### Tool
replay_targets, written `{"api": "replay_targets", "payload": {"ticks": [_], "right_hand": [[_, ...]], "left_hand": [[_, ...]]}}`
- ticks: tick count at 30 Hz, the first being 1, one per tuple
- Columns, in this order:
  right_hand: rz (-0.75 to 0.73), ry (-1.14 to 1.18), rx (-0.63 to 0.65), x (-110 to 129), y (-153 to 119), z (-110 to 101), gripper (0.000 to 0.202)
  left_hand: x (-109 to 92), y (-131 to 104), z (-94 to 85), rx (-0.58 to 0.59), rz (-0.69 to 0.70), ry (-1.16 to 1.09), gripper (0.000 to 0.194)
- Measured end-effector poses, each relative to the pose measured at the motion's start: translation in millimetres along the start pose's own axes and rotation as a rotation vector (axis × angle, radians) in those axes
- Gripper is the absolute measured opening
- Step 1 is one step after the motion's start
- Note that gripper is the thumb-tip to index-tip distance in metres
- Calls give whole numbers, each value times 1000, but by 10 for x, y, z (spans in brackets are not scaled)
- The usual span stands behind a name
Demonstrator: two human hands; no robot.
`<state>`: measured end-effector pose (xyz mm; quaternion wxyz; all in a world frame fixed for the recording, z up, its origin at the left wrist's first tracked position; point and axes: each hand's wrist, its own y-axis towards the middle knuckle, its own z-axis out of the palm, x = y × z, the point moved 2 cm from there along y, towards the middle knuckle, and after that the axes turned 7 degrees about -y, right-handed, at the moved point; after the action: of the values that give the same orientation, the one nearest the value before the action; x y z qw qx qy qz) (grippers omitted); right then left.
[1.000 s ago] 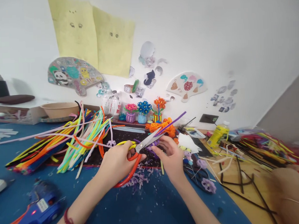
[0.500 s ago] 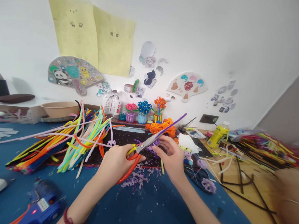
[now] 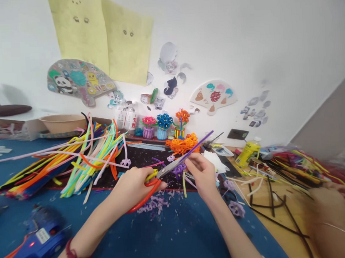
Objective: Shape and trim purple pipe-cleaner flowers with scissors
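Observation:
My left hand (image 3: 132,187) grips scissors (image 3: 160,174) with orange and yellow handles; their metal blades are closed, pointing up and right. My right hand (image 3: 202,173) pinches a long purple pipe cleaner (image 3: 199,143) that slants up to the right from my fingers, with a small purple flower shape (image 3: 179,169) just left of them. The blade tips meet the pipe cleaner near my right fingers. Purple fuzz clippings (image 3: 157,201) lie on the blue table mat (image 3: 172,236) below both hands.
A big heap of coloured pipe cleaners (image 3: 75,157) spreads at the left. A blue glue gun (image 3: 36,240) lies at the bottom left. Small pipe-cleaner flower pots (image 3: 163,127) stand by the wall. Another person's blurred hand (image 3: 329,209) works among pipe cleaners at the right, near a yellow glue bottle (image 3: 247,152).
The scissor blades, open a second ago, have closed on the purple pipe cleaner. Both hands sit slightly higher in view. The other person's hand has shifted a little.

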<state>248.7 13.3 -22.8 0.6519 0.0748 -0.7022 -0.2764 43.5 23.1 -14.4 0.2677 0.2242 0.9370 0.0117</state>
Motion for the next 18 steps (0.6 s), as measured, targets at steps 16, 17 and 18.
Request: {"api": "replay_targets", "payload": {"ticks": [16, 17, 18], "right_hand": [[-86, -95, 54, 26, -111, 146, 10], [-93, -102, 52, 28, -110, 142, 10], [-100, -111, 49, 30, -109, 139, 10]], "left_hand": [[-71, -25, 83, -6, 28, -30, 41], [-67, -22, 86, -5, 29, -37, 42], [-62, -20, 89, 0, 26, -42, 43]]}}
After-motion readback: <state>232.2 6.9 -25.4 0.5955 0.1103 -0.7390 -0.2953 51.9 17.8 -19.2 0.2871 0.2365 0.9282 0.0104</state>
